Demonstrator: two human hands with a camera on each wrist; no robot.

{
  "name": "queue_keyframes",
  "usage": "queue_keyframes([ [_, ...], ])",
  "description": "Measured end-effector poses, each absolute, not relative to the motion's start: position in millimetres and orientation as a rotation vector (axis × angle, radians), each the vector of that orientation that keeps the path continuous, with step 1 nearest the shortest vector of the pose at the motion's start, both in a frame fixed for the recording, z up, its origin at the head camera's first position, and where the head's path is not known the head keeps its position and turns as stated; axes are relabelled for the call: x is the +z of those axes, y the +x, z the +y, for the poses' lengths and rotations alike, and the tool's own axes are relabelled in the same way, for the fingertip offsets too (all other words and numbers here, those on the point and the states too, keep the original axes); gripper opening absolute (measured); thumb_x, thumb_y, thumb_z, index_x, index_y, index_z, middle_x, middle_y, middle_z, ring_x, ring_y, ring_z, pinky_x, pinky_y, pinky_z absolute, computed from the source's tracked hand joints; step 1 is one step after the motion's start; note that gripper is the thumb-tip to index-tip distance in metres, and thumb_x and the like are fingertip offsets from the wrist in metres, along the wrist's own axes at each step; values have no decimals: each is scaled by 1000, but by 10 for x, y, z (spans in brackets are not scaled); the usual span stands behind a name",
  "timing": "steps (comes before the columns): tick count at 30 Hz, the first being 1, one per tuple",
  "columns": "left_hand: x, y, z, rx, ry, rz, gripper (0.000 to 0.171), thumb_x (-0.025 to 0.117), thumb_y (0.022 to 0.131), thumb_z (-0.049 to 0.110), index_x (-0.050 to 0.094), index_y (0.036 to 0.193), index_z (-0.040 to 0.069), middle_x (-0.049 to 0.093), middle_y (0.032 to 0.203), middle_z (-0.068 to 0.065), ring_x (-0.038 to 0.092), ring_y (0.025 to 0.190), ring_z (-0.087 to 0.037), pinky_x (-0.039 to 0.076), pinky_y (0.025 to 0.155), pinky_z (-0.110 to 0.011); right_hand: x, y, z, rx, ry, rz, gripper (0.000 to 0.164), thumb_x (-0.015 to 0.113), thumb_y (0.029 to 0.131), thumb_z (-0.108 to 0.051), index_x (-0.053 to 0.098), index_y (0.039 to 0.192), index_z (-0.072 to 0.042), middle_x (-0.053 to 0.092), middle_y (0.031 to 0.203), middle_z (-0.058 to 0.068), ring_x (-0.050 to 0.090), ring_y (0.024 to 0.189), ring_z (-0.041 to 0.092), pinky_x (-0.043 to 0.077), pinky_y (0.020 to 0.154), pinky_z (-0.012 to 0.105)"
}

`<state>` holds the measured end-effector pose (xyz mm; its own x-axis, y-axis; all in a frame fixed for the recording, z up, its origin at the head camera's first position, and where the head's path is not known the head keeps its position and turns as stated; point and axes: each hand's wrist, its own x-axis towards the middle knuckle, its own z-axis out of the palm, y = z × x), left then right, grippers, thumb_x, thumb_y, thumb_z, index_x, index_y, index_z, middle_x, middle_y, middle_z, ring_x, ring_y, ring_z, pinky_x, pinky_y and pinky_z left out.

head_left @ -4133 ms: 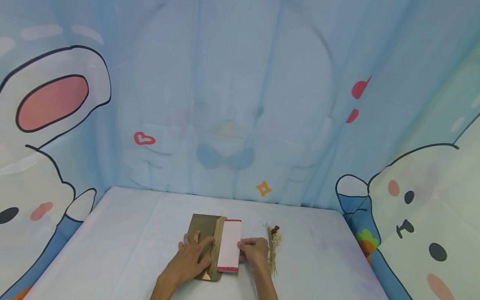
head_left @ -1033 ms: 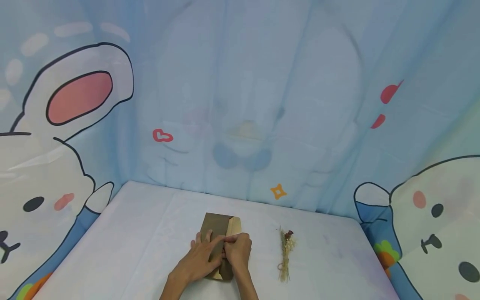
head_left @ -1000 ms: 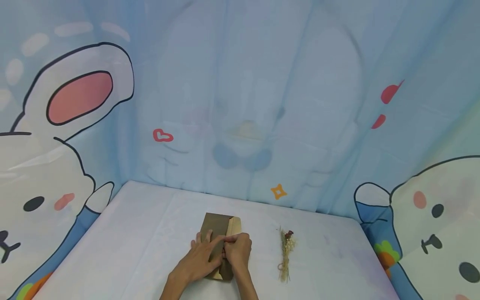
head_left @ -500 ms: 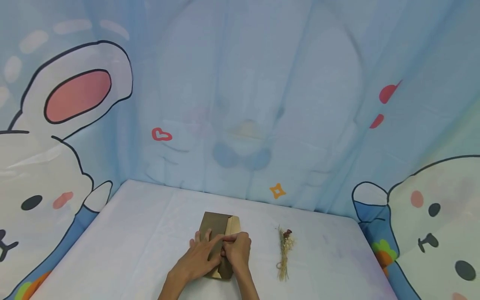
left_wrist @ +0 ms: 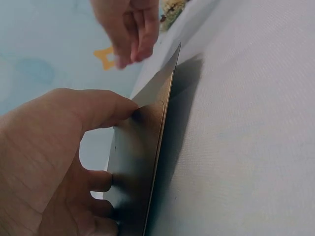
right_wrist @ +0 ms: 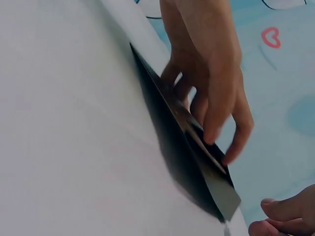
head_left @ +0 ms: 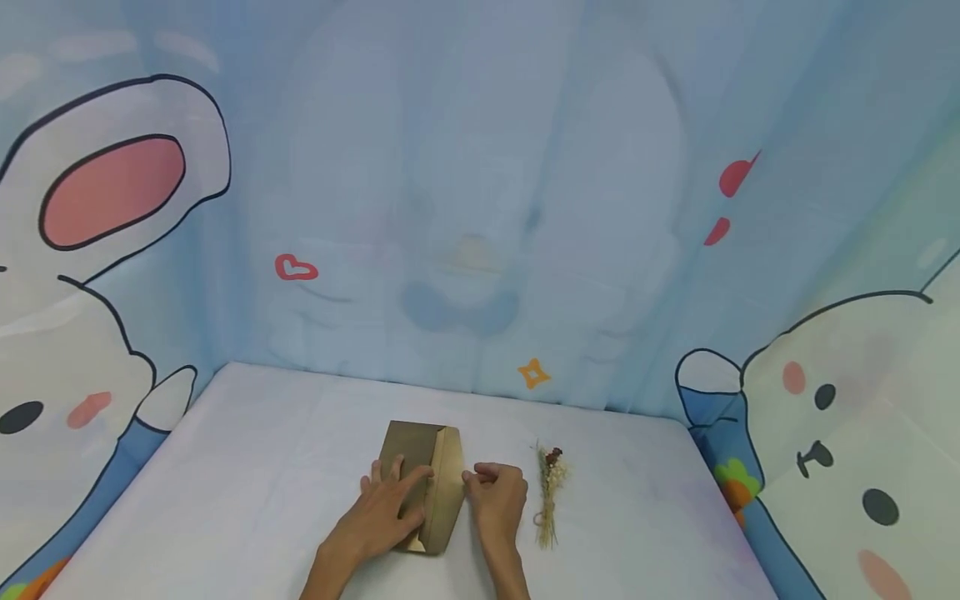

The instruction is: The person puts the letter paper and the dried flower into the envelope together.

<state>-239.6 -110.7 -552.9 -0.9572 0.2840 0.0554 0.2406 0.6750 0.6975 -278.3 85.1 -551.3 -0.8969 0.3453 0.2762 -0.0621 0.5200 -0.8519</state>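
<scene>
A gold-brown envelope (head_left: 416, 450) lies on the white-covered table, its flap (head_left: 447, 492) folded out to the right. My left hand (head_left: 378, 508) rests on the envelope's body with fingers spread, thumb close to the opening. In the left wrist view, the left fingertips press the envelope (left_wrist: 140, 162). Just off the flap's right edge is my right hand (head_left: 498, 504), its fingers loosely bent. The right wrist view shows a gap between the thumb (right_wrist: 283, 209) and fingers of that hand, with nothing in it. A thin pale line shows along the envelope's mouth (right_wrist: 206, 150) there.
A small bunch of dried flowers (head_left: 550, 496) with a dark red bloom lies to the right of my right hand. Behind the white tablecloth (head_left: 300, 450) hangs a blue curtain (head_left: 465, 167) printed with cartoon animals.
Earlier, my right hand held a pale pink card with red ends over the flap, then worked at the envelope's opening. It has now drawn back rightward; the card is out of sight.
</scene>
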Motion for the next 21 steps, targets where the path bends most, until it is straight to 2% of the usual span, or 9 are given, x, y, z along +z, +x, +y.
queue_keyframes([
  [5, -5516, -2374, -1113, 1171, 444, 2815, 59, 72, 103, 26, 52, 158, 26, 30, 172, -39, 13, 152, -80, 21, 117, -91, -5524, -2750, 1105, 1216, -292, -2246, 18, 91, 80, 5, 84, 95, 4, 78, 77, 12, 72, 64, 18, 57, 60, 27],
  [11, -5540, -2365, -1142, 1190, 447, 2788, 59, 71, 104, 27, 50, 160, 27, 27, 173, -39, 11, 153, -80, 22, 116, -92, -5521, -2709, 1402, 1079, -380, -2213, 27, 92, 82, 1, 83, 107, 1, 80, 93, 19, 74, 80, 30, 55, 75, 42],
  [16, -5546, -2379, -1137, 1202, 456, 2775, 59, 70, 105, 27, 50, 161, 26, 26, 173, -39, 10, 153, -80, 21, 116, -92, -5559, -2679, 1651, 1028, -543, -2220, 33, 91, 85, -7, 81, 114, 5, 80, 103, 25, 77, 91, 42, 56, 86, 57],
  [18, -5546, -2382, -1132, 1199, 457, 2779, 59, 70, 105, 27, 50, 160, 26, 27, 173, -39, 10, 153, -80, 22, 115, -92, -5583, -2669, 1723, 1025, -591, -2244, 33, 91, 87, -10, 80, 113, 8, 80, 103, 28, 77, 93, 45, 56, 88, 62],
  [21, -5540, -2380, -1129, 1204, 457, 2778, 59, 71, 105, 27, 50, 160, 25, 26, 173, -39, 10, 153, -80, 22, 115, -93, -5620, -2666, 1787, 1002, -639, -2293, 29, 88, 91, -12, 80, 108, 10, 80, 95, 28, 77, 86, 45, 58, 83, 63],
])
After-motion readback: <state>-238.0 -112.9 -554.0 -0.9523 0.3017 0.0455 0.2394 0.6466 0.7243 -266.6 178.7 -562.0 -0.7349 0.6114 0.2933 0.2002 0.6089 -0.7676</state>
